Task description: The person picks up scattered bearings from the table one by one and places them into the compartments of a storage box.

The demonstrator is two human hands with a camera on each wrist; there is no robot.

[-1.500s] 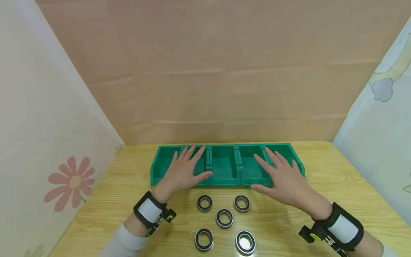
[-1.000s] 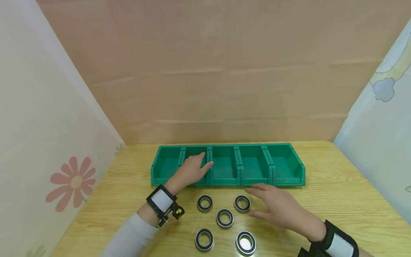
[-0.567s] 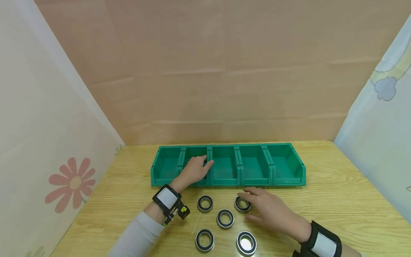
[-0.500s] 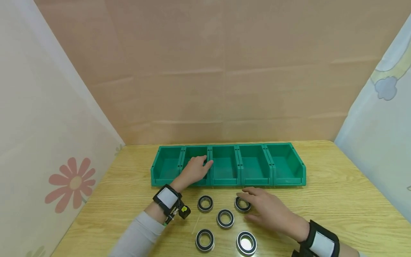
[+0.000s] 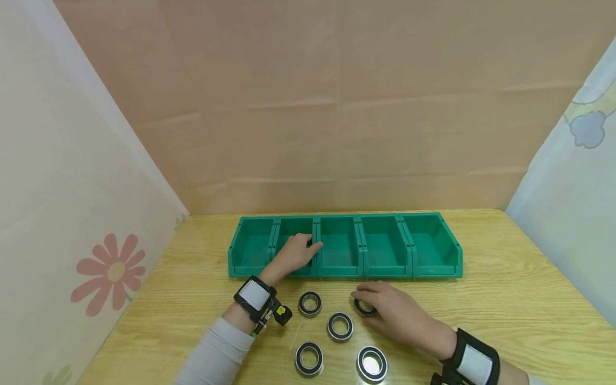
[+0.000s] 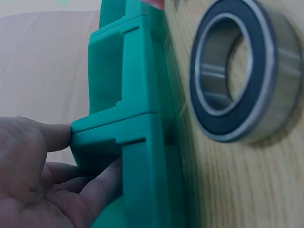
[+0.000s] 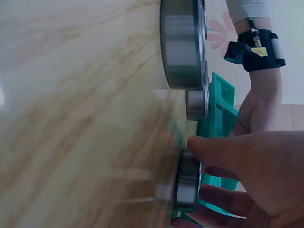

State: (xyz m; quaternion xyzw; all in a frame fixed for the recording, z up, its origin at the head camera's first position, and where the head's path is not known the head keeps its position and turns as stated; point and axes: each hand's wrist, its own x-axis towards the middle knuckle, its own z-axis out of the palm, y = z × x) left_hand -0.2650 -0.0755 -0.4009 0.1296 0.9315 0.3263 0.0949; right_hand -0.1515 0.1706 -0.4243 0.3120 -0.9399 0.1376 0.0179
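Black-faced steel ring bearing (image 5: pixel 358 309) at the desk's middle, on the near side of the bin row; it forms the back right corner of a five-bearing group; right hand (image 5: pixel 401 316) grasps it, thumb at one edge and fingers at the opposite edge, so this grip is closed around the rim; contact between its underside and the desk cannot be confirmed.

Four similar bearings lie flat and apart from one another: back left bearing (image 5: pixel 310 314), just in front of the bins; centre bearing (image 5: pixel 340 337), in the middle of the group; front left bearing (image 5: pixel 309 372); front right bearing (image 5: pixel 372 378), a bright reflection showing in its hole.

Green plastic row of five joined bins (image 5: pixel 339 271) stands behind the group; left hand (image 5: pixel 292 254) straddles the partition between second and third bins from the left, thumb on its edge, fingers down inside the second; this grip holds the partition, fingertips hidden.

Pale wood-grain desk (image 5: pixel 168 299) carries everything; black wrist straps with white panels (image 5: pixel 254 295) sit on both wrists; brown creased paper backdrop (image 5: pixel 298 107) rises behind; white side sheet (image 5: pixel 48 160) at left bears a pink flower print (image 5: pixel 115 271).
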